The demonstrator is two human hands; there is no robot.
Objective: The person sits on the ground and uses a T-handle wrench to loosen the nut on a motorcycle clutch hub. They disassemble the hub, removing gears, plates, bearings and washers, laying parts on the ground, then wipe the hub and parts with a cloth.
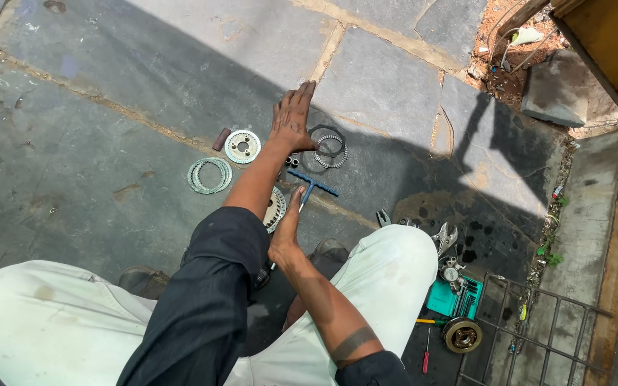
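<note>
My left hand (293, 118) stretches forward, palm down and fingers spread, over the stone paving and holds nothing. Just right of it lies a toothed metal ring (330, 147); to its left sit a perforated round plate (242, 146) and a stack of thin rings (209, 175). My right hand (287, 230) lies lower, fingers straight, with its tips at the shaft of a blue T-handle wrench (313, 186) on the ground. Another round plate (276, 209) is half hidden behind my left forearm.
Pliers (445, 236), a teal tool case (456, 297), a round drum-shaped part (463, 334) and a red screwdriver (425, 355) lie at the right by my knee. A metal grate (538, 330) leans at lower right. A loose stone slab (556, 89) lies at the upper right.
</note>
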